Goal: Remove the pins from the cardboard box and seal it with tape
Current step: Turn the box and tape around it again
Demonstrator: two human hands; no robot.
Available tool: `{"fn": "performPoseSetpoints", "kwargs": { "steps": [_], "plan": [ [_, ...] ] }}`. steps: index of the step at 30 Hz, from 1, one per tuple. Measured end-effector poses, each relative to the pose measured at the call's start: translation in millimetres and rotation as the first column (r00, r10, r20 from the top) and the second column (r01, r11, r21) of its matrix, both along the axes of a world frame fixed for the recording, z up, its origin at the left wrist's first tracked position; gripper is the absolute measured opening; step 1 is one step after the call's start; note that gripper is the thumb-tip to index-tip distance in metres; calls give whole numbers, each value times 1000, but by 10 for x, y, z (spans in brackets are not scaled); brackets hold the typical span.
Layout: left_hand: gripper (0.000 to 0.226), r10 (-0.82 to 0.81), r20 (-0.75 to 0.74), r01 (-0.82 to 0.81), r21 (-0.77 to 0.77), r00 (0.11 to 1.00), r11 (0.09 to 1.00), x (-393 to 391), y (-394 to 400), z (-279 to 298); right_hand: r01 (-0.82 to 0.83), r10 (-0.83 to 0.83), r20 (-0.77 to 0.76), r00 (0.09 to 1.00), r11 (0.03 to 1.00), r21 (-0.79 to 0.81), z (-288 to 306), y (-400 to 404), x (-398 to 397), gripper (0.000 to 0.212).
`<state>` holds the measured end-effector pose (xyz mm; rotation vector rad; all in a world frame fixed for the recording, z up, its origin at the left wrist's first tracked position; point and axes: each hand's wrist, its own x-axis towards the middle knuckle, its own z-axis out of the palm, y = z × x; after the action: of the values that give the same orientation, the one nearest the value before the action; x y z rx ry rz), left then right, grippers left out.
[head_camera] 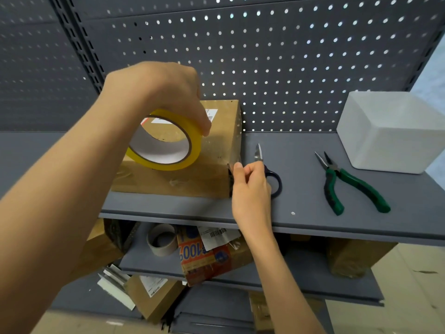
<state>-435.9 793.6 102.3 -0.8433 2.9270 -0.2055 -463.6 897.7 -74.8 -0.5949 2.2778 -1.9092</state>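
Observation:
A brown cardboard box (212, 150) lies on the grey shelf (313, 213), its top shiny with clear tape. My left hand (156, 90) grips a yellow-edged roll of tape (166, 141) from above, holding it tilted over the box. At the box's near right corner, my right hand (250, 186) pinches what looks like the tape's free end against the edge. Blue-handled scissors (272, 174) lie just behind my right hand, partly hidden by it. No pins are visible.
Green-handled pliers (346, 184) lie open on the shelf to the right. A white box (392, 131) stands at the far right. A pegboard wall (289, 56) backs the shelf. Lower shelves hold an empty tape core (161, 239) and several cardboard boxes.

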Motion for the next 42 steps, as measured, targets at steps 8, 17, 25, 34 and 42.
{"fn": "performPoseSetpoints", "kwargs": {
  "steps": [8, 17, 25, 34, 42],
  "plan": [
    [37, -15, -81, 20, 52, 997, 998, 16, -68, -89, 7, 51, -152, 987, 934, 358, 98, 85, -85, 26],
    [35, -21, -91, 27, 60, 996, 998, -17, -145, -129, 106, 52, -252, 966, 811, 576, 113, 107, -90, 42],
    [35, -48, -75, 53, 63, 996, 997, -71, -150, -148, -26, 37, -249, 968, 999, 48, 272, 98, 75, 35],
    [45, 4, -79, 3, 90, 997, 996, -46, -98, -125, -226, 257, -291, 922, 965, 135, 91, -85, 266, 61],
    [40, 16, -86, -7, 102, 996, 995, -17, -80, -132, -169, 191, -258, 947, 980, 104, 24, -118, 265, 63]
  ]
}}
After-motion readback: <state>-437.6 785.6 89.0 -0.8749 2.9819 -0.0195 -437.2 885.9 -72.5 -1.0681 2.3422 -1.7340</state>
